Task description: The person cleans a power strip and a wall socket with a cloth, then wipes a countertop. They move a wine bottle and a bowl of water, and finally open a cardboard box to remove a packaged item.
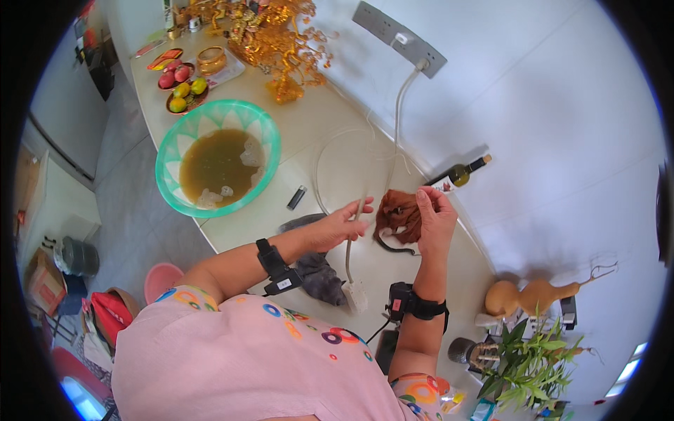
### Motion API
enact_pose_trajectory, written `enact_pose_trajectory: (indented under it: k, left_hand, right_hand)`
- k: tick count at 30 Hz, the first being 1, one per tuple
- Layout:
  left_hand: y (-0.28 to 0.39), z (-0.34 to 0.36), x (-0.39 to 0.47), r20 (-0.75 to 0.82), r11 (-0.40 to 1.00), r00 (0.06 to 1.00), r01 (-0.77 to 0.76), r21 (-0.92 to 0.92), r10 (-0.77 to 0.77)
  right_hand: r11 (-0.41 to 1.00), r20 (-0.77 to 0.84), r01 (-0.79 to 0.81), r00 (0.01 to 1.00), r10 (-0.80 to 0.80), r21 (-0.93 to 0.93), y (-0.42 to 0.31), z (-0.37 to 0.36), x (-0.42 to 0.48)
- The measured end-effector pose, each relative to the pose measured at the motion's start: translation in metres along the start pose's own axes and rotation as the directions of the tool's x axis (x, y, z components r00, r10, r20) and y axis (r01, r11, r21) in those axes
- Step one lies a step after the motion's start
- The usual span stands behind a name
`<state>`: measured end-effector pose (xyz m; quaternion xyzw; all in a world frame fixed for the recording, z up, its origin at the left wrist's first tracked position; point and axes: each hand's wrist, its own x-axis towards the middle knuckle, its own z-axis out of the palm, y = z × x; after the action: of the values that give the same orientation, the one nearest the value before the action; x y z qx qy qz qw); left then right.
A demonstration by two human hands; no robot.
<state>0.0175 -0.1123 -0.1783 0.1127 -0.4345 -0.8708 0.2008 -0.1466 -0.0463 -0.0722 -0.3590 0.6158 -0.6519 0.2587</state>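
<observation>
My right hand (437, 216) pinches the edge of a crumpled reddish-brown cloth (396, 213) between thumb and fingers, and the cloth hangs at its left. Fingers apart, my left hand (342, 229) is beside a pale cable (348, 258) that passes by its fingers; whether it touches the cable I cannot tell. The cable runs down to a white power strip (356, 296) on the counter. A dark grey cloth (318, 279) lies partly under my left forearm. A short black cord (392, 247) shows below the brown cloth. Left of my hands stands a green-rimmed basin (271, 158) of murky, brownish water.
A black lighter (297, 198) lies near the basin. A corked wine bottle (461, 172) is by the wall, beyond my right hand. Fruit dishes (176, 75) and a golden ornamental tree (289, 47) stand at the far end. Dried gourds (532, 297) and a leafy plant (526, 358) are at the right.
</observation>
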Motion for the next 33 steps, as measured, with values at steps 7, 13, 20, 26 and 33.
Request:
enact_pose_trajectory:
  k: [7,13,20,26,33]
  left_hand:
    - [0.0,-0.004,-0.004,0.05,0.997,0.997,0.056,0.045,-0.058]
    - [0.002,-0.013,-0.014,-0.116,1.0,0.993,0.013,0.022,-0.011]
    - [-0.016,-0.002,-0.006,-0.021,0.993,0.996,-0.09,-0.077,0.089]
    - [-0.011,0.007,-0.016,-0.11,0.974,0.99,-0.067,0.218,0.093]
    - [-0.033,-0.005,-0.001,-0.086,0.658,0.909,-0.226,0.719,0.407]
  right_hand:
    - [0.786,0.264,-0.372,0.925,0.271,0.494,0.0,0.019,-0.002]
    - [0.769,0.087,-0.165,0.986,0.141,0.617,-0.027,0.029,-0.004]
    - [0.939,0.279,0.318,0.921,-0.272,-0.134,0.018,0.07,-0.027]
    - [0.736,0.097,0.489,0.856,-0.507,-0.468,0.054,0.069,-0.058]
    - [0.917,0.093,0.055,0.995,-0.019,-0.396,0.063,0.064,-0.059]
